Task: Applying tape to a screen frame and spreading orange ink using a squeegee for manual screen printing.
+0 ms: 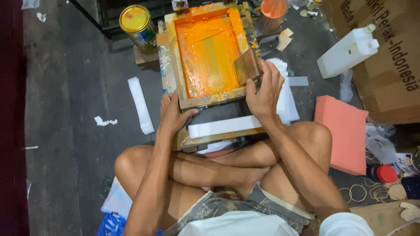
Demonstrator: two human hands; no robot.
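Note:
I sit cross-legged on the floor before a wooden printing screen frame point(179, 74) smeared with orange ink. My right hand point(264, 89) grips a brown wooden squeegee point(246, 65) that stands on the right side of the inked mesh. My left hand point(172, 112) holds the near left corner of the frame, thumb under its front edge. Below the raised front edge lies a white strip point(223, 126) on a dark board point(218, 111).
A yellow-lidded can point(136, 22) stands far left of the frame. A white strip stack point(141, 105) lies left. A pink foam block point(343, 131), white plastic jug point(348, 52), cardboard box point(389, 57), red-capped bottle point(383, 173) and rubber bands point(358, 192) are on the right.

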